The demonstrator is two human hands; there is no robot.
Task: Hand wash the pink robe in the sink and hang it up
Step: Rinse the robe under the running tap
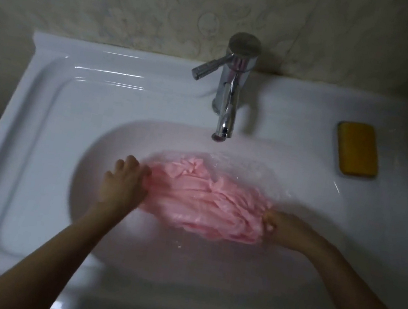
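Head view | pink robe (206,202) bunched wet in sink (109,139), long axis 9–3 o'clock | left hand (123,184) grips 9 o'clock end, right hand (282,225) grips 3 o'clock end | hands equally near

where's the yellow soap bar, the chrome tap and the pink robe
yellow rectangular soap bar (357,149): head view, top face
chrome metal tap (226,115): head view, spout
wet pink fabric robe (206,202): head view, bunched middle

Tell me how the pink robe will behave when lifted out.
Probably floppy: the pink robe lies bunched in folds between left hand and right hand. Likely heavy and dripping, since it sits in water in the sink.
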